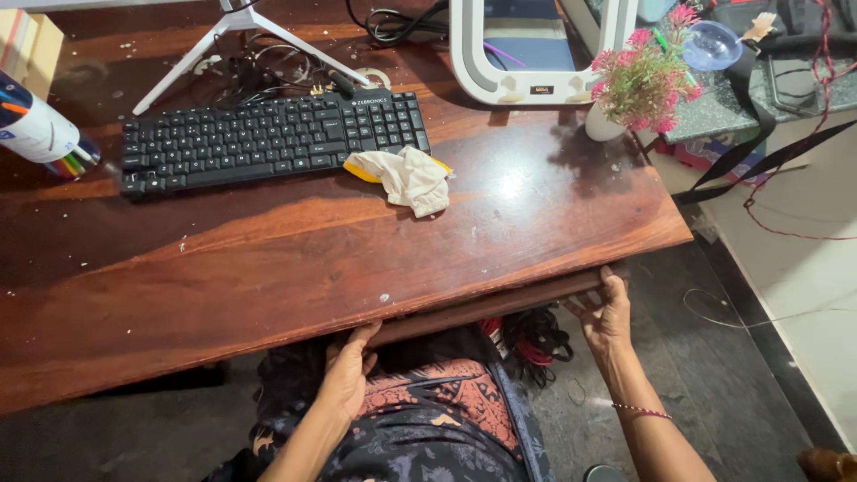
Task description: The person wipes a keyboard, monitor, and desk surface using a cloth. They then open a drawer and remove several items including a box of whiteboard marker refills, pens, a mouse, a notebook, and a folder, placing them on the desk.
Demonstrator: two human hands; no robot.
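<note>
My left hand reaches under the front edge of a dark wooden desk, its fingers on a pull-out wooden tray below the desktop. At the tray's right end my right hand grips the same tray; a thin bracelet circles that wrist. On the desktop lie a black keyboard and, just right of it, a crumpled cream cloth over something yellow. White specks dot the wood.
A white-framed mirror, a white pot of pink flowers, a tripod leg, tangled cables and a cup of coloured pens stand on the desk. Black straps hang at the right; cables sit on the floor underneath.
</note>
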